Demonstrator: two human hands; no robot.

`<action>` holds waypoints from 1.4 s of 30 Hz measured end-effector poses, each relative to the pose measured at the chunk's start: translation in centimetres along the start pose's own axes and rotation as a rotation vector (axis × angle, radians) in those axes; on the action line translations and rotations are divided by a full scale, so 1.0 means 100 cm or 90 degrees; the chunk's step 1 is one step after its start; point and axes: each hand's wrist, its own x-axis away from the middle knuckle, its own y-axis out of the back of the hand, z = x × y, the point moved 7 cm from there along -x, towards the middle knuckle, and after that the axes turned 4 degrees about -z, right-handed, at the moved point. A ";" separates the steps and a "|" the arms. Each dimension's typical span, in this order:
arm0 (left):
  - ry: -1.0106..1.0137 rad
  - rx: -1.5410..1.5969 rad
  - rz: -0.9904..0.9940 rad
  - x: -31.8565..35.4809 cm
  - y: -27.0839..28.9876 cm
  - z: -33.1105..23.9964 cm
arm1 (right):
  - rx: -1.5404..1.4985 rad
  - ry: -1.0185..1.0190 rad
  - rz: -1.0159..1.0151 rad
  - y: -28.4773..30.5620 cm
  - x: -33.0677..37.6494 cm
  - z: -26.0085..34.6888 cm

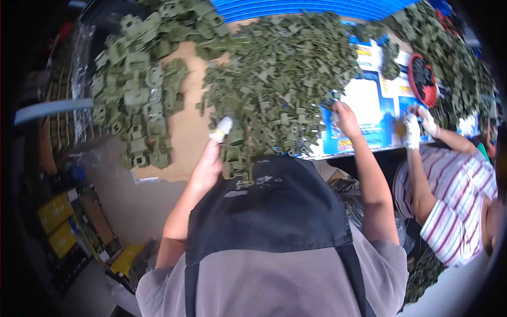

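Observation:
A large heap of small olive-green flat pieces with slots (pixel 285 74) covers the middle of the table. At its near left edge is my left hand (pixel 208 164), a white wrapping (pixel 224 127) over one of its digits. Its fingers curl against a cluster of linked green pieces (pixel 237 161) hanging over the table edge by my apron. My right hand (pixel 346 119) is at the heap's right edge, over a blue and white printed sheet. Its fingers are closed, with a small dark piece (pixel 336 95) sticking out at the tips.
Larger green pieces (pixel 137 95) lie piled on brown cardboard (pixel 187 105) at the left. A blue ribbed panel (pixel 306 8) borders the far side. On the right, a co-worker's white-gloved hands (pixel 412 132) work near a red basket of dark pieces (pixel 434 90). Yellow boxes (pixel 55 214) stand lower left.

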 end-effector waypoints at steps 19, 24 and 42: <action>0.067 -0.042 0.001 0.004 -0.014 0.029 | -0.357 0.221 0.493 0.044 0.027 0.282; 0.008 -0.079 -0.037 0.007 -0.022 0.027 | -0.331 0.244 0.536 0.040 0.029 0.291; -0.068 -0.010 -0.079 0.022 -0.001 0.027 | -0.401 0.284 0.530 0.012 0.041 0.298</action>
